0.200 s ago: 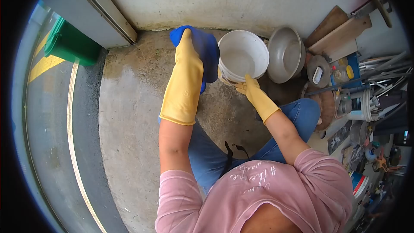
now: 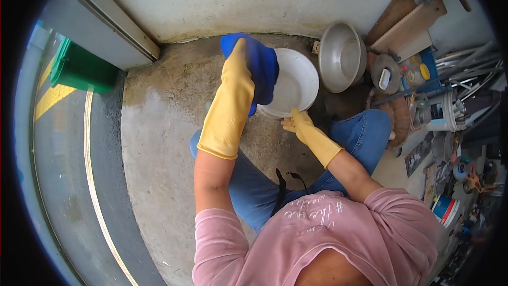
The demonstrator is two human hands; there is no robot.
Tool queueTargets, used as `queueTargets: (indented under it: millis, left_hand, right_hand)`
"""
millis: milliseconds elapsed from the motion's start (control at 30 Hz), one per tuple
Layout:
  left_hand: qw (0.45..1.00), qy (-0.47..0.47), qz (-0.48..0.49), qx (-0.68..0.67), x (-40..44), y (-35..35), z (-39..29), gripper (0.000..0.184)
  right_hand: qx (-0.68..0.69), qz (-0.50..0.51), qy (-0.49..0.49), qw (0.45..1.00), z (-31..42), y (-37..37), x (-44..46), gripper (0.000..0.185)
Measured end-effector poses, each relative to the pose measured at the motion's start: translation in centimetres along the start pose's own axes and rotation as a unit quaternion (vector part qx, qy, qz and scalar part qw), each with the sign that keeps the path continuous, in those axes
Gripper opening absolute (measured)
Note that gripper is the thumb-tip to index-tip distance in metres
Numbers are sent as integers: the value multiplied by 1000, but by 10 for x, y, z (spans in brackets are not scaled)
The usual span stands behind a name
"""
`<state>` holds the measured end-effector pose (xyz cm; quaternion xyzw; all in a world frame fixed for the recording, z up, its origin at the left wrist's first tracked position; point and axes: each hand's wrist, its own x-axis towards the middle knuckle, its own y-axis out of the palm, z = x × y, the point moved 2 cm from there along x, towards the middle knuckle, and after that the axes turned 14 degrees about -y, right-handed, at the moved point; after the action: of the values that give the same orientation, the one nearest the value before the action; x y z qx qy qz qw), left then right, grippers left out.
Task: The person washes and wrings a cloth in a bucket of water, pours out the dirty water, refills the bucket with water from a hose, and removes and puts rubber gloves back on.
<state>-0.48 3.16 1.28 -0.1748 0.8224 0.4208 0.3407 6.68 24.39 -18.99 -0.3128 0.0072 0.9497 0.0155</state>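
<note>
My left hand (image 2: 239,55), in a long yellow rubber glove, is closed on a bunched blue cloth (image 2: 262,71). The cloth hangs in front of the left part of a white bucket (image 2: 304,82) and hides that side of it. At the bucket's near rim is my right hand (image 2: 299,120), gloved in yellow too. Its thumb lies at the rim and its fingers are against the outer wall, gripping the bucket. The bucket's open mouth is tilted toward me, and a pale inside shows.
Right of the bucket a grey metal basin (image 2: 341,57) leans near the wall. Wooden boards (image 2: 407,26), a pail of rods (image 2: 443,111) and other clutter line the right side. A green bin (image 2: 84,66) stands outside at left. My bent knees flank the wet concrete floor (image 2: 164,143).
My left hand and the blue cloth have moved right, now overlapping the bucket. The bucket has shifted slightly left, with my right hand still on it. The whole view has moved a little.
</note>
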Motion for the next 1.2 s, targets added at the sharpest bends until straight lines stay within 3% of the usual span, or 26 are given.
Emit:
queueTargets:
  millis: [67, 167, 267, 367, 533, 633, 700, 767, 800, 867, 900, 933, 967, 1000, 1100, 1133, 1200]
  left_hand:
    - [997, -20, -52, 59, -27, 11, 8, 41]
    - [998, -31, 21, 58, -22, 2, 25, 42]
    - [998, -49, 20, 36, -27, -1, 42, 41]
    - [992, -53, 15, 113, 1, -28, 59, 40]
    - [958, -82, -110, 252, -27, -39, 74, 51]
    - [973, -86, -71, 201, -22, -66, 90, 63]
    - [979, -86, -68, 171, -9, -88, 103, 57]
    - [991, -58, -41, 117, 8, -111, 118, 49]
    - [991, -51, -13, 126, 60, -149, 133, 46]
    - [958, 118, -13, 260, 128, -184, 171, 48]
    - [995, -1, 55, 87, 62, -135, 152, 50]
    - [985, -121, 80, -97, -12, -80, 130, 52]
    - [978, -116, 121, -128, -11, -74, 134, 55]
    - [968, -110, 163, -158, -11, -69, 136, 57]
    - [958, -80, 197, -194, -9, -61, 144, 57]
    - [958, -73, 188, -204, -2, -63, 147, 57]
    - [963, -83, 163, -199, 35, -91, 158, 53]
  right_hand:
    - [-26, 0, 21, 999, -9, -5, -17, 38]
    - [-68, 22, 21, 997, -17, -18, -32, 44]
    - [-125, 60, 39, 990, -14, -38, -49, 47]
    - [-188, 78, 45, 978, -20, -56, -47, 47]
    - [-274, 162, 20, 948, 2, -76, -31, 45]
    - [-339, 175, 9, 924, 29, -85, -20, 45]
    - [-478, 147, -59, 864, 64, -78, -39, 49]
    - [-576, 41, -276, 768, 88, -74, -41, 55]
    - [-610, -14, -375, 698, 95, -74, -43, 58]
    - [-455, 84, -445, 767, 83, -70, -34, 64]
    - [-368, 133, -471, 790, 75, -65, -34, 67]
    - [-279, 182, -385, 860, 81, -57, -53, 67]
    - [-185, 227, -292, 910, 88, -46, -74, 66]
    - [6, 257, -276, 926, 82, -36, -74, 63]
    - [-35, 332, -177, 926, 87, -48, -63, 56]
    - [-11, 312, -193, 930, 88, -44, -64, 45]
    - [-105, 239, -193, 946, 73, -42, -41, 43]
